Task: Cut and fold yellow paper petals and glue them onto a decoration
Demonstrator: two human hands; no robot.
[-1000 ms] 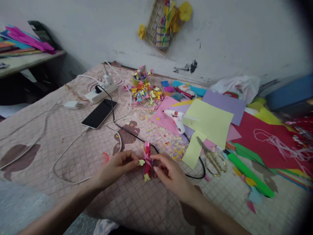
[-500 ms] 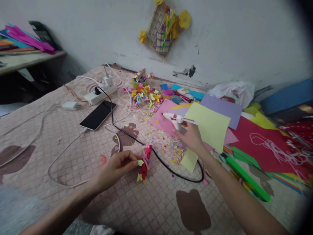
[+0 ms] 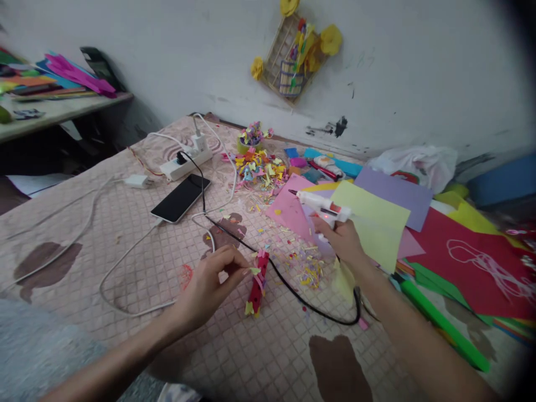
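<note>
My left hand [image 3: 215, 282] is closed in a pinch on a small pale yellow-green paper cutout [image 3: 254, 271]. That cutout is beside a narrow red strip [image 3: 256, 287] with dark spots and a pink ribbon-like piece, standing or lying on the tablecloth; more small yellow paper bits sit at its lower end. Further right, my right hand [image 3: 345, 240] wraps round the handle of a white glue gun [image 3: 324, 205]. A small red light glows on the gun, and its dark nozzle points left above pink paper [image 3: 291, 207]. Yellow-green paper [image 3: 371, 215] lies behind that hand.
A black cable [image 3: 301, 301] loops across the quilted tablecloth. On the left are a phone [image 3: 181, 198], white charging cables and a power strip [image 3: 186, 163]. Colourful paper cutouts [image 3: 259, 167] lie heaped at the back, below a small filled pot [image 3: 251, 139]. Coloured sheets and a green stick [image 3: 446, 326] cover the right.
My right hand has raised the glue gun off the papers, and the gun looks larger and nearer. My left hand keeps its pinch by the red strip. The view has shifted slightly.
</note>
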